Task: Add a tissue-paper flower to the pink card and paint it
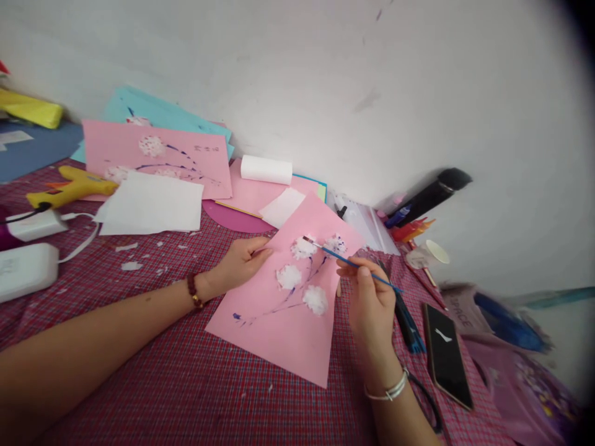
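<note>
My left hand (246,261) pinches the left edge of a pink sheet of paper (279,328), which is tilted up off the table. On the sheet are several white fluffy flowers (315,300) joined by painted dark blue stems (279,308). A thin blue paintbrush (346,256) is held between the fingers of my right hand (372,300). Its dark tip lies over the upper white flower (304,248); whether it touches the paper I cannot tell. One flower at the upper right carries dark blue dots.
A finished-looking pink picture (186,148), white paper (153,204) and a yellow glue gun (69,186) lie left. A white roll (266,169) stands behind. On the right are a paper cup (427,254), a phone (447,356) and a black folding fan (409,325)-like object.
</note>
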`<state>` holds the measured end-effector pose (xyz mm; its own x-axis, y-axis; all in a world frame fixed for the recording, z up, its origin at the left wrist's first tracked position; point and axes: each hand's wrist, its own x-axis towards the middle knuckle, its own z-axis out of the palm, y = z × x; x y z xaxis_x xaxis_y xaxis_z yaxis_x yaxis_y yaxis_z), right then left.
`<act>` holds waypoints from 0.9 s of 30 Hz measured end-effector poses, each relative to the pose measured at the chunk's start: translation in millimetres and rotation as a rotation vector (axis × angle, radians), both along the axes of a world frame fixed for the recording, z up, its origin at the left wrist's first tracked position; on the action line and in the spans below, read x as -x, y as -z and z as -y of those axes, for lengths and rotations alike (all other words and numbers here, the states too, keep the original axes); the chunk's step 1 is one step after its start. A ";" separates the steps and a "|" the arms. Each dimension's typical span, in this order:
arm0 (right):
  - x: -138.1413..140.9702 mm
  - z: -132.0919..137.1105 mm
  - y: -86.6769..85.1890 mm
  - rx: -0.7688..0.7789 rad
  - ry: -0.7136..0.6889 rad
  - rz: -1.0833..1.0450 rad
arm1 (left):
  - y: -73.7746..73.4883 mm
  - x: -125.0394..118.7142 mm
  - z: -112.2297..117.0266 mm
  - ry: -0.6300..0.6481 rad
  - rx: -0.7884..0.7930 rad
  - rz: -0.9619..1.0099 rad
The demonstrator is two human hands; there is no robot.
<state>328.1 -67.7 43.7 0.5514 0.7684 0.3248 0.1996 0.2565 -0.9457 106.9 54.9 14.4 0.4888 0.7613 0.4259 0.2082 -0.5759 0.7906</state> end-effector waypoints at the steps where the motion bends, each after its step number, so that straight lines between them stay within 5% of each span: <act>1: 1.4 1.7 -0.7 0.020 -0.013 0.059 | 0.4 -0.1 -0.1 0.000 -0.010 0.004; 8: 5.0 7.1 -3.9 -0.021 0.085 0.168 | 1.8 -0.8 -0.4 0.000 0.004 0.003; 14: 7.1 6.3 -3.1 0.047 -0.043 0.255 | 4.2 -1.1 -1.0 0.004 0.008 0.031; 23: 4.8 9.1 -8.2 0.008 0.139 0.220 | 1.1 -1.3 -2.6 -0.008 0.087 -0.014; 27: -22.6 4.5 -18.4 -0.081 0.263 0.155 | -1.8 0.3 -1.3 -0.052 0.097 -0.052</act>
<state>350.7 -72.2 62.0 0.6673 0.5737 0.4749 0.4090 0.2506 -0.8774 106.6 56.2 16.2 0.4672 0.8225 0.3244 0.2775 -0.4849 0.8294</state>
